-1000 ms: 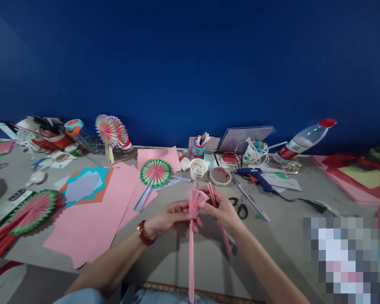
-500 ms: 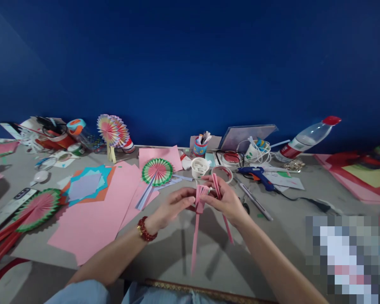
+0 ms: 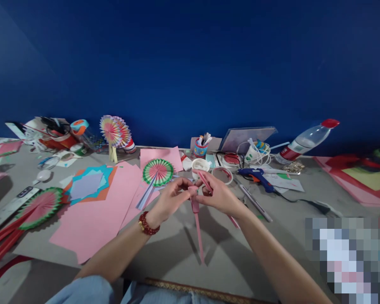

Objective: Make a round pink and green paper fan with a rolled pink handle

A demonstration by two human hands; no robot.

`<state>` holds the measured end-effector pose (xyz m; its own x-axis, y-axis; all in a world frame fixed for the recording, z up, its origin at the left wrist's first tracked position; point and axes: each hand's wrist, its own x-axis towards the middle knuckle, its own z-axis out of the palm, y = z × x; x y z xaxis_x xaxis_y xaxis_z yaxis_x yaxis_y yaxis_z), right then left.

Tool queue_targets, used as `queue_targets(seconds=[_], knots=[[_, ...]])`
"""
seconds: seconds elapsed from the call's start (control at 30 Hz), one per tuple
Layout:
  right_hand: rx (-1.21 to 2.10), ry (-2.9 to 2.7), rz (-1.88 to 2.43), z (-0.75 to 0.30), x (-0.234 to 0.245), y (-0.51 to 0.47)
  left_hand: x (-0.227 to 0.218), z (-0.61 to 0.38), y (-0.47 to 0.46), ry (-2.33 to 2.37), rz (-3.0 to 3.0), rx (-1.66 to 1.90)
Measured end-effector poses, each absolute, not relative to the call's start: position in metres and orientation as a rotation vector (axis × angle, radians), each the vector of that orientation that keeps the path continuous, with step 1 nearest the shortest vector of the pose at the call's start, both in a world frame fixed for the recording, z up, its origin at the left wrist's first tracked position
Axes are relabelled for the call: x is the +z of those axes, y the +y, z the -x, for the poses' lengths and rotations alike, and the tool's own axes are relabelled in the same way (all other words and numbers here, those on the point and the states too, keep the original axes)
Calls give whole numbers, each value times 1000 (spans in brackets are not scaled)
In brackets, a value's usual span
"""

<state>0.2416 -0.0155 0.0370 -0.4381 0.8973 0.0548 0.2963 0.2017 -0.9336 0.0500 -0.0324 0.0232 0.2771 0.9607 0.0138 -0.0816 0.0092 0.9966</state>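
Over the desk's middle, my left hand [image 3: 172, 197] is closed in a pinch on the top of a folded pink paper piece [image 3: 195, 206]. A long narrow tail hangs from that piece toward the desk's front edge. My right hand [image 3: 221, 196] pinches the same piece from the other side, thumb and fingertips close to the left ones. Across the right fingers lies a second pink paper strip [image 3: 205, 181], whose lower end shows below the palm. The fingers partly hide the fold itself.
Left of the hands lie pink sheets [image 3: 91, 228] and a green-edged paper fan [image 3: 157, 172]. Beyond the hands stands a white cup [image 3: 200, 164]. A blue glue gun [image 3: 256, 175], its cord, a grey cutter [image 3: 255, 202] and a tilted bottle [image 3: 307, 141] are to the right.
Both hands have drawn closer together and shifted slightly left. The pink piece has turned, its tail now slanting right, and the second strip is tilted and more covered by the right hand.
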Motion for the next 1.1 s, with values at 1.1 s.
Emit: queue_targets(seconds=[1.1], knots=[[1022,-1918,1230,-259,10,-57,-5,-36,-51,720,-922,1130]])
